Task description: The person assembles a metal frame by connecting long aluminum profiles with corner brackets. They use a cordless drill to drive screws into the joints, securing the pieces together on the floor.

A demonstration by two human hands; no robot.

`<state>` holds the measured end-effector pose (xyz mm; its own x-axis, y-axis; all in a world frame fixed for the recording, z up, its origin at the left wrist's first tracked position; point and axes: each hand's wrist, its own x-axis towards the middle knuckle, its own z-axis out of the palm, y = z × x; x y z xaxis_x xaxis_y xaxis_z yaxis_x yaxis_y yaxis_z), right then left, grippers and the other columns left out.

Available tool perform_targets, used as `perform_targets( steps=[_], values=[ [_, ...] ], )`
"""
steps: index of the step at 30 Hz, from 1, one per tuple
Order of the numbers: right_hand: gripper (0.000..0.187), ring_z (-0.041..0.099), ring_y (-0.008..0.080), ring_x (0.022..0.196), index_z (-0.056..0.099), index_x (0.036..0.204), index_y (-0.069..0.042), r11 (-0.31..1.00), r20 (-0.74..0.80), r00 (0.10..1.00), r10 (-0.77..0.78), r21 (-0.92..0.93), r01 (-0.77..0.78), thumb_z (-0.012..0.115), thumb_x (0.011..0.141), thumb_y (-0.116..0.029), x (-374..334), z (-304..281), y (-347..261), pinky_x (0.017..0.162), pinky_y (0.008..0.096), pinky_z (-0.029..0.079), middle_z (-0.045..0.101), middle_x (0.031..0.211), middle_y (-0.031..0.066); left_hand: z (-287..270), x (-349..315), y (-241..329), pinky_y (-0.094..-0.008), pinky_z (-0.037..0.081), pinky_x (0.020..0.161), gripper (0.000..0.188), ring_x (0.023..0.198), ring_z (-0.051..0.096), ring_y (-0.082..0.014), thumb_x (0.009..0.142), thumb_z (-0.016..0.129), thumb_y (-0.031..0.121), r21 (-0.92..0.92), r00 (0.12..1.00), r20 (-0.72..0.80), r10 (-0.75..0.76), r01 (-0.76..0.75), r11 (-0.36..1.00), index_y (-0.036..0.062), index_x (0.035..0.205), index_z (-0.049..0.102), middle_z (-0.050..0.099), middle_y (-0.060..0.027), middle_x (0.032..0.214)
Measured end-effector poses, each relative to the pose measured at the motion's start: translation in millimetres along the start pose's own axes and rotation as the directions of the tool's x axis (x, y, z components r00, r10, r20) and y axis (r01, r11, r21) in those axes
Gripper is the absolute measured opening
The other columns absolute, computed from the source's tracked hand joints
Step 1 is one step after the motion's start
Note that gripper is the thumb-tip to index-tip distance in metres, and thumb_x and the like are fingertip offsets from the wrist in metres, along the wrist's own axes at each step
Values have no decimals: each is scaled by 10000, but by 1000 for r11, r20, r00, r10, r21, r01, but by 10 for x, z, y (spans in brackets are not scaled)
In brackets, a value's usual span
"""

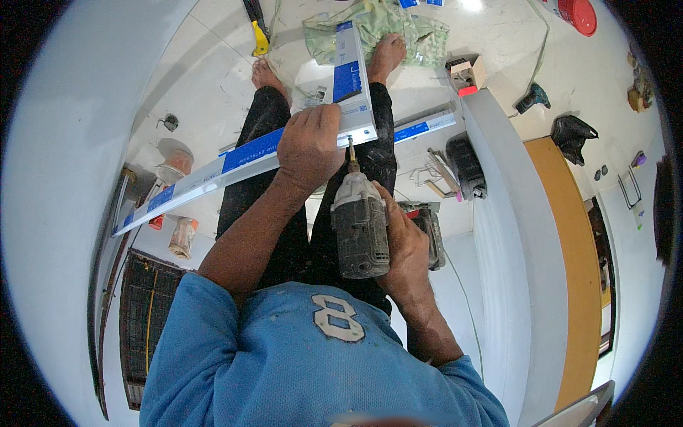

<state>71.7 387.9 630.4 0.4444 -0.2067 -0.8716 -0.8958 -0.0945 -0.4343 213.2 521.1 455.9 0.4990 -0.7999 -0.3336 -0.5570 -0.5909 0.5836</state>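
Observation:
My left hand [311, 144] is closed round a white aluminium profile frame [245, 158] with blue protective film, close to its corner. One long bar runs from that corner to the left; a shorter bar [349, 67] goes away from me between my feet. In my right hand [407, 245] is a dusty grey cordless drill driver [360, 226], gripped by its handle, its battery to the right. The driver's bit points away from me and meets the frame's corner at a small screw or hole [349, 138]. Fingers partly hide the corner's near side.
A green patterned cloth [324, 39] lies beyond my feet. A yellow-handled tool [260, 39] is at the far left. Right of my legs are another blue-filmed profile [425, 127], an open small box [466, 76] and a black case [466, 168]. A second drill [532, 98] lies beyond a low wall [498, 164].

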Motion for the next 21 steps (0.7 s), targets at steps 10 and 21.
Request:
perform_targets(
  steps=[10, 21],
  values=[
    [831, 801, 362, 1164, 489, 1653, -73, 997, -24, 999, -45, -68, 44, 882, 927, -168, 66, 45, 91, 984, 499, 665, 762, 1308, 258, 58, 10, -32, -519, 620, 885, 562, 944, 763, -427, 731, 883, 157, -1, 1000, -19, 14, -14, 1000, -5, 1222, 663, 758, -221, 1044],
    [888, 782, 372, 1075, 482, 1671, -93, 979, -45, 993, -111, -175, 101, 856, 866, -108, 72, 7, 136, 926, 482, 638, 752, 1210, 217, 12, 21, -3, -545, 602, 899, 523, 975, 742, -451, 755, 842, 131, -25, 1000, 20, -14, 14, 1000, -13, 1221, 653, 739, -249, 1077]
  ],
)
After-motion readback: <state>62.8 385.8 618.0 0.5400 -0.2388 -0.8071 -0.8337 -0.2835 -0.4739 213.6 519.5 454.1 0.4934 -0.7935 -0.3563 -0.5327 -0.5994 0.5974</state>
